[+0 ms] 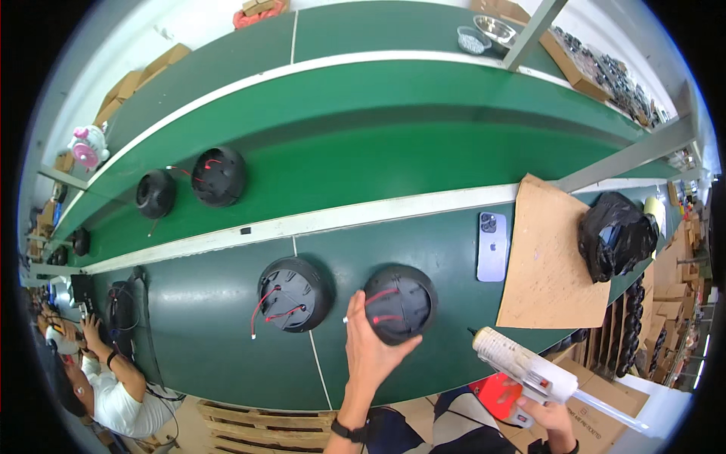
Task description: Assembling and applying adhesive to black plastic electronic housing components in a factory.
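Black round housing (400, 303) with red wires sits on the green worktop (212, 318), pinched at its lower rim by the left hand (370, 352). At nine o'clock lies a second housing (293, 294). At four o'clock, the right hand (548, 416) clasps a glue gun (522, 367).

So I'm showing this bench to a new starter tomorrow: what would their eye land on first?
Probably the left hand gripping a round black housing with red wires at the near edge of the green table, with a second housing lying just to its left. Next, the right hand holding a white glue gun at the lower right, and the purple phone beside a cardboard sheet.
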A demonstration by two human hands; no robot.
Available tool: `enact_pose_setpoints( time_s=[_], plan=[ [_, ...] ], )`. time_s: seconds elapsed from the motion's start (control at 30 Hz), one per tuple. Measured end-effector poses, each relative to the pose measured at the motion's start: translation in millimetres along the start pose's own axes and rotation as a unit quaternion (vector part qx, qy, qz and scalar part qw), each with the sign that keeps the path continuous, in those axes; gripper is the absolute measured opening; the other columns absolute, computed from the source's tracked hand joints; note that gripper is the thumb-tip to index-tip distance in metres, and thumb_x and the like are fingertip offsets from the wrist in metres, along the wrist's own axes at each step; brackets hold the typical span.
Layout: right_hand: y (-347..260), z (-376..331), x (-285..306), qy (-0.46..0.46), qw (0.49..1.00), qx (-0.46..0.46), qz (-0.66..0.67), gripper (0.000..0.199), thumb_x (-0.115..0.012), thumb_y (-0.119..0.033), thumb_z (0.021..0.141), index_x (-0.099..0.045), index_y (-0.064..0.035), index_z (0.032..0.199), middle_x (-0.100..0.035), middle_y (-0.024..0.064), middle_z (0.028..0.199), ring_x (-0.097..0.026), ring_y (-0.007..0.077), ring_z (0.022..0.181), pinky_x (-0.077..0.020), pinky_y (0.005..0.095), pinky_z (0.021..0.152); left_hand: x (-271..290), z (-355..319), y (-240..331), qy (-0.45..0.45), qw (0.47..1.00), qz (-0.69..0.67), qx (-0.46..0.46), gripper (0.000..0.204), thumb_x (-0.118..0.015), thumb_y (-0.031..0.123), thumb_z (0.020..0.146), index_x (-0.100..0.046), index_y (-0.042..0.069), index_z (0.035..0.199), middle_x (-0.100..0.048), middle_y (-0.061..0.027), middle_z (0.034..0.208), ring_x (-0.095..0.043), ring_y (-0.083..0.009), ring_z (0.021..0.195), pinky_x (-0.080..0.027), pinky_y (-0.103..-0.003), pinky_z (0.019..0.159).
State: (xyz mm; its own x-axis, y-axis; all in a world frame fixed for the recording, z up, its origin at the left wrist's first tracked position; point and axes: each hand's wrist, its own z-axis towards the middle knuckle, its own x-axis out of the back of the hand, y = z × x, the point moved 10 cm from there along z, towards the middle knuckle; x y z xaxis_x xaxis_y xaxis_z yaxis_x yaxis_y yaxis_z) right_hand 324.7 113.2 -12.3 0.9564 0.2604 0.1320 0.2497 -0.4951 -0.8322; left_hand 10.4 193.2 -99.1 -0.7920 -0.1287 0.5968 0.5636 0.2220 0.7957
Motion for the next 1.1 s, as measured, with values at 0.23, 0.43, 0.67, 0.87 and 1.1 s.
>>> enact_pose_setpoints(
  time_s=[0.23,0.43,0.67,0.87,1.1],
  plan=[
    [20.4,-2.6,66.9,0.152,0.982,0.059,-0.091,0.038,-0.060,0.000,0.088,-0.056,0.0034,0.126,-0.067,0.0116,0.110,-0.064,0.0180,0.084,-0.0529,0.0302,0.071,53.5,-6.9,34.6,-0.057,0.993,0.087,-0.048,0.105,-0.085,0.025,0.066,-0.028,0.000,0.150,-0.038,-0.0260,0.147,-0.039,-0.0423,0.136,-0.037,-0.045,0.112],
    [41.1,56.7,169.3,0.289,0.821,0.211,-0.445,0.059,-0.070,0.000,0.071,-0.052,0.0022,0.126,-0.051,0.0240,0.125,-0.052,0.0450,0.115,-0.0458,0.0439,0.098,148.6,19.7,19.2,0.078,0.953,0.290,-0.029,0.111,-0.086,0.039,0.060,-0.029,0.010,0.151,-0.028,-0.0223,0.156,-0.024,-0.0419,0.146,-0.020,-0.060,0.118],
    [55.2,129.7,183.2,0.240,0.782,0.220,-0.532,0.056,-0.077,-0.010,0.066,-0.055,-0.0036,0.117,-0.052,0.0198,0.114,-0.051,0.0422,0.109,-0.0443,0.0502,0.092,123.9,33.9,-65.2,-0.029,0.972,0.217,0.089,0.131,-0.092,0.042,0.055,-0.016,0.008,0.155,-0.031,-0.0250,0.152,-0.043,-0.0460,0.133,-0.042,-0.051,0.108],
    [-8.9,82.7,174.1,0.305,0.777,0.217,-0.506,0.065,-0.073,-0.012,0.071,-0.048,-0.0013,0.130,-0.052,0.0219,0.118,-0.051,0.0431,0.108,-0.0435,0.0502,0.095,141.3,-38.1,-86.4,0.094,0.949,0.209,0.217,0.130,-0.092,0.046,0.058,-0.016,0.001,0.154,-0.039,-0.0284,0.144,-0.047,-0.0438,0.130,-0.045,-0.049,0.104],
    [-99.7,132.9,-75.8,-0.079,0.820,0.434,-0.365,0.104,-0.087,-0.032,0.065,-0.033,0.0018,0.147,-0.037,0.0257,0.148,-0.032,0.0416,0.140,-0.0268,0.0491,0.117,122.8,-135.0,-36.8,0.123,0.952,0.170,0.222,0.107,-0.089,0.052,0.058,-0.043,0.000,0.140,-0.050,-0.0244,0.134,-0.050,-0.0396,0.125,-0.047,-0.047,0.101]
  ],
)
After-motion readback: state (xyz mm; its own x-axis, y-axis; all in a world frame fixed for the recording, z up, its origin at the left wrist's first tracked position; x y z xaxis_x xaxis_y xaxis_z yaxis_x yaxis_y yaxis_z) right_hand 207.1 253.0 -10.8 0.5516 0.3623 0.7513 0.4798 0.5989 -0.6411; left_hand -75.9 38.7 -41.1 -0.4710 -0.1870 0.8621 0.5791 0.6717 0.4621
